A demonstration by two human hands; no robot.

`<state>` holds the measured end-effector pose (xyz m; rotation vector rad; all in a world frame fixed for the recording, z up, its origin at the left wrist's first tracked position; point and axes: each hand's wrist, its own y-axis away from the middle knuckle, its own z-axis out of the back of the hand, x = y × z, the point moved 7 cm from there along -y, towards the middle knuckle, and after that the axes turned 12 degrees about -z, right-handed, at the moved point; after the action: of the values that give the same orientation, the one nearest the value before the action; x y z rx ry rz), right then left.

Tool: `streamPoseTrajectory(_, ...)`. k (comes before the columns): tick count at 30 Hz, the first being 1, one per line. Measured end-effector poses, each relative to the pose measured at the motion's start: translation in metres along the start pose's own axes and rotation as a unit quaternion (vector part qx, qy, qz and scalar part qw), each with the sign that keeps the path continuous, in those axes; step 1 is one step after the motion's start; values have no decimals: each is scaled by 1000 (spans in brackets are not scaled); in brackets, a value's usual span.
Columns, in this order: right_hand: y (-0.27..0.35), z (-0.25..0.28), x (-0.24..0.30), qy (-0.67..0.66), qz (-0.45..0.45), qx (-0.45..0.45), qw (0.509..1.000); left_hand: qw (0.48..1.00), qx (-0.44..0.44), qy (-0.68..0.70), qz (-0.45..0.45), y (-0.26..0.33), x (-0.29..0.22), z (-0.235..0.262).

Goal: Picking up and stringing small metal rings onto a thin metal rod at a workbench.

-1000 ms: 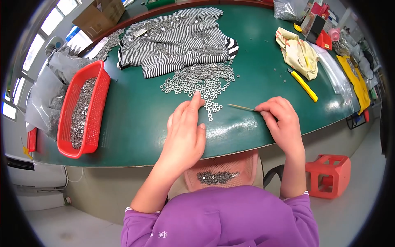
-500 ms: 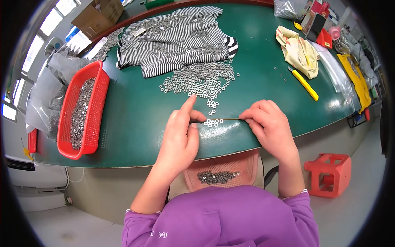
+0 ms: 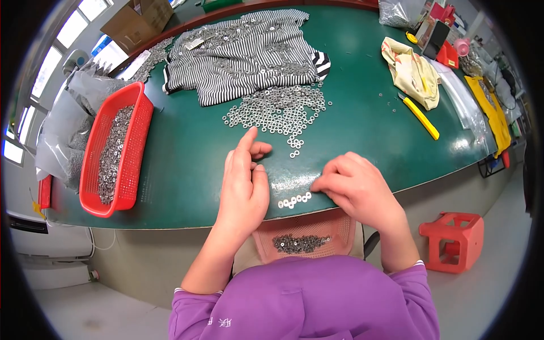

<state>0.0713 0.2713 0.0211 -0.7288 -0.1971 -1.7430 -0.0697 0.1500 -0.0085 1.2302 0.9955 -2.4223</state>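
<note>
A short row of small pale metal rings (image 3: 295, 199), like washers, lies close to the table's near edge. My right hand (image 3: 362, 190) is just right of that row, thumb and fingers pinched together. It gripped a thin brown stick half a second ago; the stick is hidden or too fine to make out now. My left hand (image 3: 243, 184) hovers left of the rings, fingers apart and holding nothing. Beyond the hands spreads a pile of the same rings (image 3: 277, 110), with a few trailing toward me. Below the edge, a pink mesh basket (image 3: 343, 238) holds dark small parts (image 3: 300, 244).
A red basket (image 3: 130, 175) of metal parts stands at left beside clear bags (image 3: 62, 133). At the back lies a striped shirt (image 3: 226, 85) with rings on it. To the right are a yellow cutter (image 3: 420, 118), a cream cloth (image 3: 411, 76) and a red stool (image 3: 453, 241).
The short row of rings has moved toward me, nearer the table edge. My right hand has come nearer and slightly left. My left hand has shifted a little left, away from the rings.
</note>
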Motion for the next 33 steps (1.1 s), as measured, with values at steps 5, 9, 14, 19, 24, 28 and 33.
streamPoseTrajectory(5, 20, 17, -10, -20, -10, 14, 1000, 995, 22, -84, -39, -3, -9, -1)
streamPoseTrajectory(9, 17, 47, -43, 40, -130, -140, 981, 981, 39, -180, -58, -9, -11, -7)
streamPoseTrajectory(14, 0, 46, -65, 100, -182, -199, 958, 972, 49, -217, -77, -17, -10, -20)
streamPoseTrajectory(19, -12, 28, -44, 88, -132, -178, 971, 986, 81, -116, -88, -19, -15, -23)
streamPoseTrajectory(24, -5, 27, -38, 82, -134, -157, 975, 989, 89, -89, -79, -14, -20, -20)
streamPoseTrajectory(28, 10, 35, -36, 91, -147, -151, 973, 989, 87, -88, -76, -7, -23, -15)
streamPoseTrajectory(33, 22, 39, -36, 77, -151, -139, 976, 986, 86, -92, -105, -2, -27, -12)
